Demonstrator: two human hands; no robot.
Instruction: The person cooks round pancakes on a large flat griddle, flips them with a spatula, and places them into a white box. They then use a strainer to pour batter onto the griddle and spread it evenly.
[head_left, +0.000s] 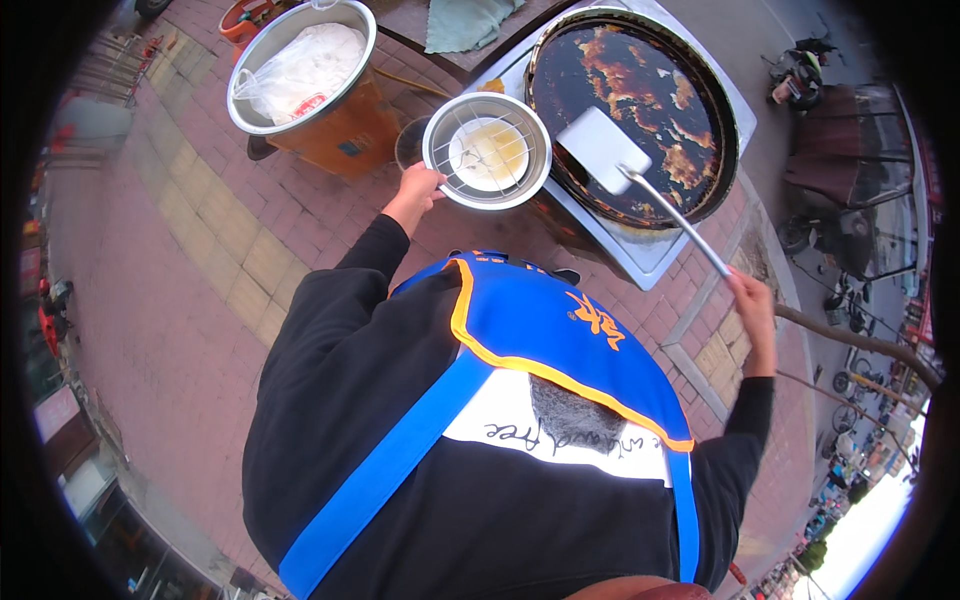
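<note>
My left hand (418, 195) grips the near-left rim of a round metal basin (541, 176). A wire rack (472, 135) lies across the basin, and yellowish liquid shows in a pale round area at its bottom. In my right hand (752, 300) is the long handle of a metal spatula (600, 146). Its broad, flat blade is over the near-left rim of a large round griddle pan (592, 75); whether it touches the pan I cannot tell. Browned, flaky residue (611, 71) covers parts of the pan's dark surface.
The pan sits on a metal-topped stove (645, 262). At the left, a large metal basin (238, 112) holds a plastic bag of white contents (315, 64) on an orange-brown stand (337, 146). A cloth (469, 22) lies on the counter behind. A branch (855, 339) reaches in near my right forearm.
</note>
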